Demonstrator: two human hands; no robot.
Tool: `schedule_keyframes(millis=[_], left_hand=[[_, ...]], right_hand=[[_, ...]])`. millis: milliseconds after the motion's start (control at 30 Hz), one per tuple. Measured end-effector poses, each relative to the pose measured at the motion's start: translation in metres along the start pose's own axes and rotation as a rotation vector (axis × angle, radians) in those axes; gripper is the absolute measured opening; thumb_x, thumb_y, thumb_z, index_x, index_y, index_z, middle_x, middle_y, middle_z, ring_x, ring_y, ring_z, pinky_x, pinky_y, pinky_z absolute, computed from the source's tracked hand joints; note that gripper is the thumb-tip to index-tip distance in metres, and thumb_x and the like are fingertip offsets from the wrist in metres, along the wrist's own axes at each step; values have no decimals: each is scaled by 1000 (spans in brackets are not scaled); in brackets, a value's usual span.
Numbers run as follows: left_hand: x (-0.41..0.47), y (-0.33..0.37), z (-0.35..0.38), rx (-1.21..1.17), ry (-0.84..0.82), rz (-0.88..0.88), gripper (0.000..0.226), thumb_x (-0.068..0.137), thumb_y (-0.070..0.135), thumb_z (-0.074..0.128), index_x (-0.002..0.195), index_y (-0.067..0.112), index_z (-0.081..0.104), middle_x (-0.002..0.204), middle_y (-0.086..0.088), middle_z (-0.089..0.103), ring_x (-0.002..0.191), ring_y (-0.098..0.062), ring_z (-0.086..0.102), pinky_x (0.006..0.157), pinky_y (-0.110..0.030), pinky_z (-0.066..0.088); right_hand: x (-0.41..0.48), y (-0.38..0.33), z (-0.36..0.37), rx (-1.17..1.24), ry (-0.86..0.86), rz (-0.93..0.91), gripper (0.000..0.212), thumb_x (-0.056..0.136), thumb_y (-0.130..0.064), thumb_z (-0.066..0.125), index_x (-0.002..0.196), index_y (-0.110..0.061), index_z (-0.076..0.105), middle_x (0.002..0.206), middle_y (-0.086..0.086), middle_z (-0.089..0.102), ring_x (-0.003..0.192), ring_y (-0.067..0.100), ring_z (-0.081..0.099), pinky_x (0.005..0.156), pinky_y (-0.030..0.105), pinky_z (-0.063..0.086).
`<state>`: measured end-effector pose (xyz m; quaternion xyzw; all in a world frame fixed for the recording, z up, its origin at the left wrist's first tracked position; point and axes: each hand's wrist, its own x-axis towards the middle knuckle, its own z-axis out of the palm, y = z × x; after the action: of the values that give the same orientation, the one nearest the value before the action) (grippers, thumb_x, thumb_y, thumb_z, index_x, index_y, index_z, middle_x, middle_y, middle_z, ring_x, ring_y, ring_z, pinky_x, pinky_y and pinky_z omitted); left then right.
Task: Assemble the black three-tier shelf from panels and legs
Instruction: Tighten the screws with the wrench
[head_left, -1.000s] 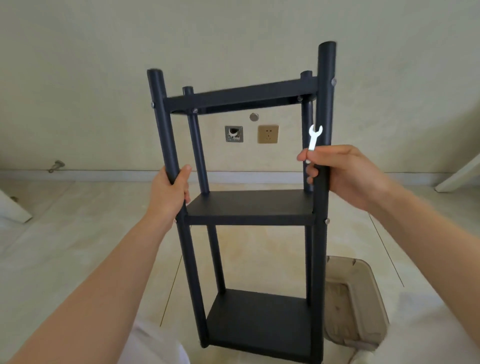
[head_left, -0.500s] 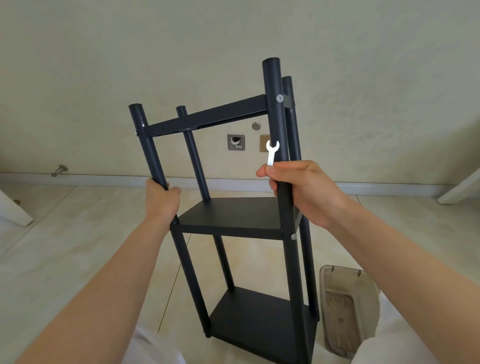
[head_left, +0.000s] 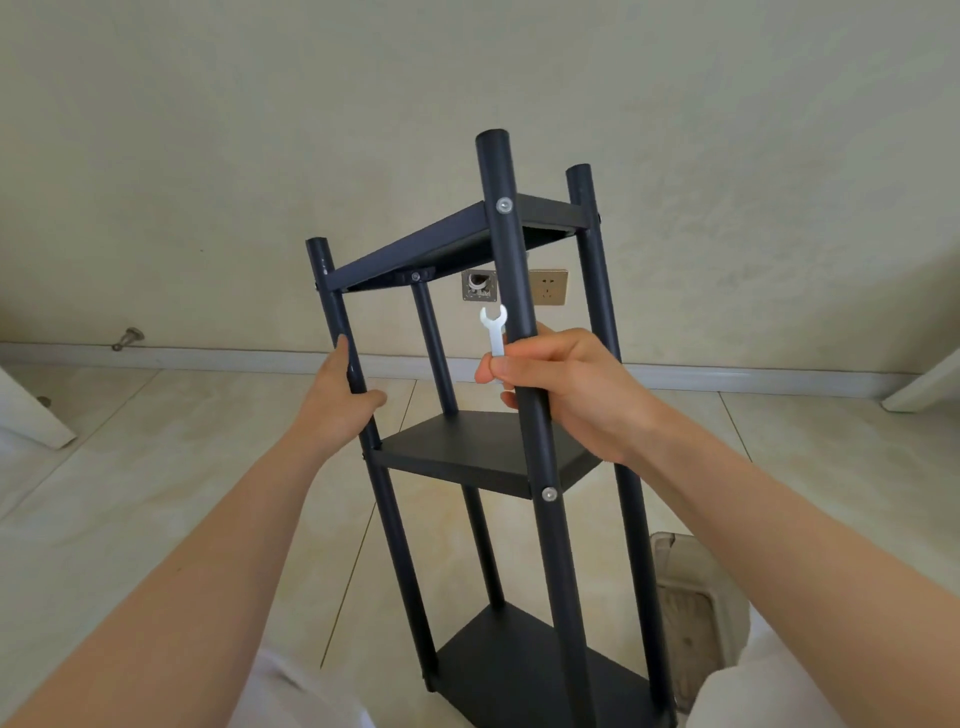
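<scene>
The black three-tier shelf (head_left: 483, 457) stands upright on the floor in front of me, with three panels bolted between four round legs. My left hand (head_left: 337, 400) grips the near left leg (head_left: 353, 374) just above the middle panel. My right hand (head_left: 566, 389) is wrapped around the near right leg (head_left: 524, 374) and also holds a small silver wrench (head_left: 494, 330), whose open jaw sticks up above my fingers. Silver bolt heads show on the right leg at the top panel (head_left: 452, 241) and the middle panel.
A translucent plastic bin (head_left: 691, 592) sits on the tiled floor right of the shelf's base. Wall sockets (head_left: 545, 287) are behind the shelf. White furniture edges show at the far left (head_left: 31, 415) and far right. My knees in white fabric are at the bottom.
The shelf has turned, its right side swinging toward me, so the near right leg now stands centre frame. Both hands kept their grips on the legs.
</scene>
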<state>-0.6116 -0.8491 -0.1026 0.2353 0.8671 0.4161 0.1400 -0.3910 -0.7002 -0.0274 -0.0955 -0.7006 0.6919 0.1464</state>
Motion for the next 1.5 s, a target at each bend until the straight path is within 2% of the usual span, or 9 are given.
schedule_keyframes(millis=[167, 333, 400, 533, 633, 733, 1067, 1333, 1500], left_hand=[[-26, 36, 0, -21, -144, 48, 68, 94, 15, 64, 155, 28, 35, 160, 3, 36, 145, -18, 36, 111, -33, 34], [-76, 70, 2, 58, -718, 66, 48, 90, 36, 68, 137, 34, 57, 133, 26, 56, 134, -2, 46, 99, -17, 35], [-91, 79, 11, -15, -840, 112, 38, 93, 38, 69, 129, 29, 64, 126, 23, 66, 126, 1, 55, 101, -18, 39], [-106, 89, 38, -245, -667, 131, 28, 92, 32, 71, 117, 23, 69, 112, 11, 75, 107, 0, 68, 99, -24, 47], [-112, 93, 58, -375, -467, 169, 17, 93, 21, 69, 108, 15, 69, 99, 1, 78, 98, -9, 73, 98, -32, 53], [-109, 96, 61, -394, -426, 261, 8, 97, 17, 63, 105, 13, 65, 90, -1, 79, 90, -11, 75, 93, -33, 56], [-94, 87, 57, -525, -478, 277, 18, 94, 5, 64, 108, 9, 53, 79, 6, 69, 80, -18, 71, 91, -45, 58], [-92, 86, 62, -565, -434, 264, 6, 101, 14, 57, 99, 15, 52, 67, 5, 57, 67, -17, 56, 81, -42, 48], [-91, 82, 64, -554, -430, 262, 7, 101, 9, 56, 96, 12, 51, 68, 3, 56, 67, -19, 55, 80, -42, 47]], right_hand=[[3, 3, 6, -17, -17, -9, 13, 92, -10, 66, 91, -10, 79, 100, 0, 70, 106, 31, 62, 95, 40, 55], [5, 7, 8, -77, 39, -26, 13, 92, -14, 66, 96, -11, 78, 118, 14, 62, 113, 28, 62, 101, 41, 52], [6, 6, 7, -79, 51, -33, 13, 92, -15, 67, 96, -13, 79, 121, 15, 61, 117, 31, 59, 104, 44, 49], [7, 4, 9, -82, 63, -53, 13, 92, -16, 67, 95, -14, 79, 117, 11, 62, 115, 17, 61, 105, 33, 48], [9, 2, 11, -169, 83, -87, 11, 91, -16, 68, 93, -14, 79, 96, -5, 62, 99, 0, 61, 92, 21, 50], [12, -5, 10, -215, 110, -117, 11, 91, -15, 68, 91, -13, 79, 73, -25, 62, 80, -14, 59, 75, 8, 46], [22, -17, 0, -361, 53, -140, 16, 90, -19, 69, 80, -28, 78, 94, -13, 68, 111, 7, 63, 106, 37, 47], [20, -17, -3, -350, 81, -161, 12, 91, -16, 68, 88, -20, 78, 112, 14, 67, 111, 17, 63, 104, 36, 48], [16, -11, -5, -383, 77, -140, 12, 94, -16, 66, 93, -18, 78, 115, 14, 67, 115, 19, 62, 105, 41, 47]])
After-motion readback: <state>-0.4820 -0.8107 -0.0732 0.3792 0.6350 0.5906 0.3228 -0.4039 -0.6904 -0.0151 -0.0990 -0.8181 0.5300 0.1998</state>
